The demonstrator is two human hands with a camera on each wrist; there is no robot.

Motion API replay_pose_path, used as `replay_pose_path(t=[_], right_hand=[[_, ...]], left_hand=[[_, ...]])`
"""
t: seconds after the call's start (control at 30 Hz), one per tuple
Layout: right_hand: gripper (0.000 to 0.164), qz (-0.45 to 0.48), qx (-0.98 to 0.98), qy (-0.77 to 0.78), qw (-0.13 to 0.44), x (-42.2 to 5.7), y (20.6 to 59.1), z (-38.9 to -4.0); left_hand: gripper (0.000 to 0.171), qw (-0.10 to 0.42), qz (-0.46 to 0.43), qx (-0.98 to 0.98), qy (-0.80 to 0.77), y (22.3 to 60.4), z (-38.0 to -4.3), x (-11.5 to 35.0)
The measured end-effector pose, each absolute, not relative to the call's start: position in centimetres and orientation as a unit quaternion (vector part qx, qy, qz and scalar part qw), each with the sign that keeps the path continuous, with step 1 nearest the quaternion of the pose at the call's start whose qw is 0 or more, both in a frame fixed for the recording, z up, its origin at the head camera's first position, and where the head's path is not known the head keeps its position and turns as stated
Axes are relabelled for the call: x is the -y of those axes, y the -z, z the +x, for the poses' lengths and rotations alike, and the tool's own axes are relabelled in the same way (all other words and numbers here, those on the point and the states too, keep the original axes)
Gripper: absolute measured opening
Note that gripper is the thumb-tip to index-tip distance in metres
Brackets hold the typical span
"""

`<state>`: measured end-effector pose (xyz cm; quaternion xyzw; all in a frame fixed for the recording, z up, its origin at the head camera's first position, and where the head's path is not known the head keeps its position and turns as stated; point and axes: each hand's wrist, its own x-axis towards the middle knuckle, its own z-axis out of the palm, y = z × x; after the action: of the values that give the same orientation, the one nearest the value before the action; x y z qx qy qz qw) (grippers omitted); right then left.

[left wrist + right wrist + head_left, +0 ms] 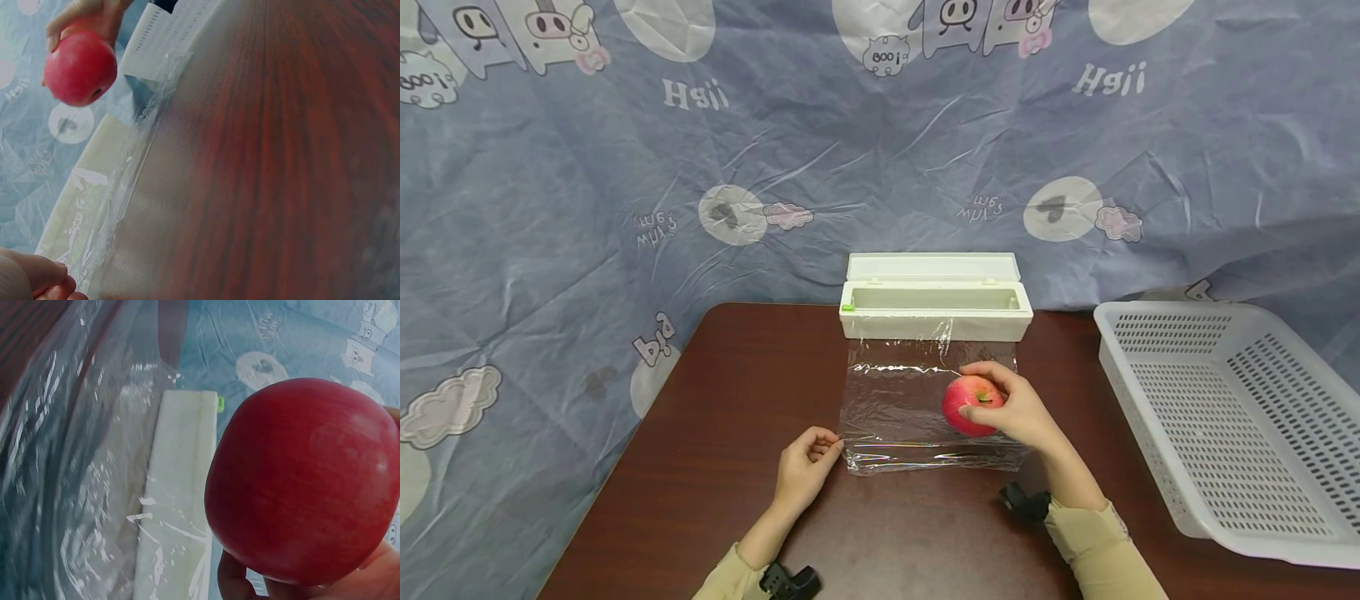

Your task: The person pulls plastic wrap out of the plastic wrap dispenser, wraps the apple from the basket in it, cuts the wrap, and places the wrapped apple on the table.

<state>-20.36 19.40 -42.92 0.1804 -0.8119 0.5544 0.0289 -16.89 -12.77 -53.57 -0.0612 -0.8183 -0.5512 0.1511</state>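
Note:
My right hand (1011, 408) grips a red apple (967, 406) from its right side, holding it over a sheet of clear plastic wrap (898, 408). In the right wrist view the apple (306, 481) fills much of the picture, with fingers curled beneath it. At the wrap's near left corner, my left hand (806, 468) pinches the film between thumb and fingertips. The film runs back to a white wrap dispenser box (936, 327), whose lid (934, 267) stands raised. In the left wrist view, the left thumb and fingers (47, 278) meet at the film's edge.
A white perforated plastic basket (1213, 533) stands on the right of the dark brown table (737, 375). A blue-grey printed cloth (880, 167) hangs behind the table. A green slider (847, 307) sits at the box's left end.

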Motion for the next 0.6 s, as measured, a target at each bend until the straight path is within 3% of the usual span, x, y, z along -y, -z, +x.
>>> replay_pose_path(t=[0.33, 0.6], right_hand=[[0.048, 0.163, 0.803, -0.573, -0.01, -17.7, 44.2, -20.8], [0.045, 0.16, 0.8, -0.578, -0.019, -16.4, 42.8, -19.7]], left_hand=[[0.008, 0.159, -0.068, 0.818, 0.549, 53.5, -16.9, 12.7], [0.011, 0.155, -0.06, 0.818, 0.55, 53.5, -16.9, 12.7]])
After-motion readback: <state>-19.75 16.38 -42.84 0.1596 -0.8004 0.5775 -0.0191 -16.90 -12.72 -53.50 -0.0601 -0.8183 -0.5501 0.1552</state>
